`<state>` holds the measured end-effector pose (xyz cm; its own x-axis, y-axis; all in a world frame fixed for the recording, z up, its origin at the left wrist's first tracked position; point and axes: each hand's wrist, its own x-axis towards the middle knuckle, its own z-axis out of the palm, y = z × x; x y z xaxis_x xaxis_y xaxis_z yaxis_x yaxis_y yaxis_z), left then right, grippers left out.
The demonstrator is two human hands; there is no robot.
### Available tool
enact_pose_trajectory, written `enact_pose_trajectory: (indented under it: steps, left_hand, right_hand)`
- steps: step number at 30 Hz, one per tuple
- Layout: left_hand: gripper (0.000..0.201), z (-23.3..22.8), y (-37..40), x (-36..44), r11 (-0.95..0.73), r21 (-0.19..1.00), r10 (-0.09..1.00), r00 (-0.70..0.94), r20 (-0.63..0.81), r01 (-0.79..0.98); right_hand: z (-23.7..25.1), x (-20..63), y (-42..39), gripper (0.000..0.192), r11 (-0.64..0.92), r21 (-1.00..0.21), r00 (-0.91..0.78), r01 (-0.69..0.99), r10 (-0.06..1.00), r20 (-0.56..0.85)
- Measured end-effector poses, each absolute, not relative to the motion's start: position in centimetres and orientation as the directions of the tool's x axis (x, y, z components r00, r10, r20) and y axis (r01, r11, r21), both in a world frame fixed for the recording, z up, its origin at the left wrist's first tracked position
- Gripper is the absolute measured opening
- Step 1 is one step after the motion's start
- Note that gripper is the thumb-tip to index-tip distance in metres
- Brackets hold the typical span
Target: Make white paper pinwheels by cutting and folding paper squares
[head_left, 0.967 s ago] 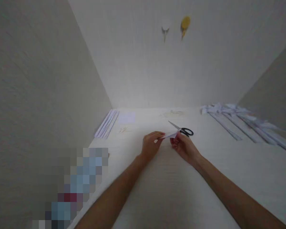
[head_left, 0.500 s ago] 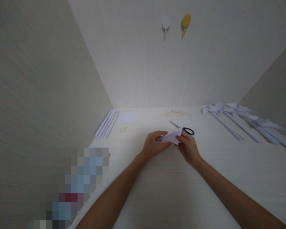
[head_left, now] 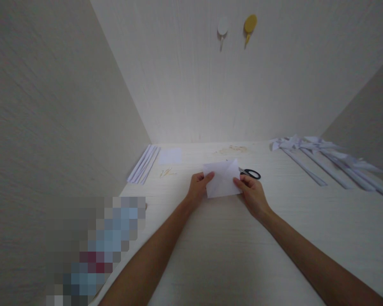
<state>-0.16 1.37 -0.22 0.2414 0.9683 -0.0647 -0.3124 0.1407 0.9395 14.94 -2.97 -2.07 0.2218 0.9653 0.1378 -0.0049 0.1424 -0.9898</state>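
Note:
A white sheet of paper [head_left: 222, 180] with a diagonal crease is held up above the table. My left hand [head_left: 198, 187] grips its left edge, thumb on the face toward me. On the opposite edge my right hand [head_left: 252, 192] pinches the sheet between thumb and fingers. Just behind the right hand lies a pair of scissors [head_left: 253, 174] with black handles; the paper covers most of the blades.
Rolled paper sticks [head_left: 143, 165] and a flat white sheet [head_left: 170, 156] lie at the back left, near small thin pieces [head_left: 167, 172]. Paper pinwheels [head_left: 325, 155] on sticks lie at the right. A yellow hook [head_left: 250, 24] and a white hook [head_left: 222, 26] are on the wall.
The paper was folded or bunched between both hands; now it is spread out flat, facing me. My left hand has shifted slightly left, and the paper now hides the scissors' blades.

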Motion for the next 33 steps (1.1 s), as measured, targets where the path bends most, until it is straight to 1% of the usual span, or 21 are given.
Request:
enact_pose_trajectory:
  steps: [4,11,14,23,27,30,33]
  left_hand:
    - [0.028,0.28,1.18,-0.15,0.222,0.897,0.956,0.268,-0.122,-0.383]
    - [0.028,0.59,1.0,-0.26,0.249,0.878,0.945,0.303,-0.127,-0.408]
    - [0.028,0.59,1.0,-0.23,0.255,0.872,0.942,0.31,-0.127,-0.417]
    - [0.029,0.65,1.08,-0.1,0.266,0.875,0.931,0.342,-0.125,-0.405]
    - [0.031,0.4,0.91,-0.12,0.191,0.932,0.946,0.311,-0.092,-0.306]
    - [0.03,0.28,0.81,-0.13,0.108,0.976,0.97,0.237,-0.061,-0.19]
    - [0.027,0.44,0.7,-0.15,0.062,0.99,0.987,0.157,-0.041,-0.126]
  right_hand:
    - [-1.83,14.87,-3.07,0.027,0.114,-0.99,0.229,-0.078,0.969,0.093]
    - [-1.53,14.77,-3.23,0.026,0.083,-0.99,0.214,-0.111,0.975,0.058]
    - [-1.62,14.82,-3.17,0.026,0.087,-0.992,0.204,-0.092,0.977,0.067]
    - [-1.58,14.87,-3.24,0.026,0.112,-0.993,0.223,0.039,0.968,0.118]
    - [-1.51,14.97,-3.26,0.025,0.147,-0.985,0.232,0.09,0.959,0.164]
    - [-1.39,14.97,-3.32,0.026,0.154,-0.981,0.229,0.117,0.957,0.178]
    - [-1.31,14.84,-3.38,0.026,0.146,-0.978,0.211,0.147,0.962,0.176]
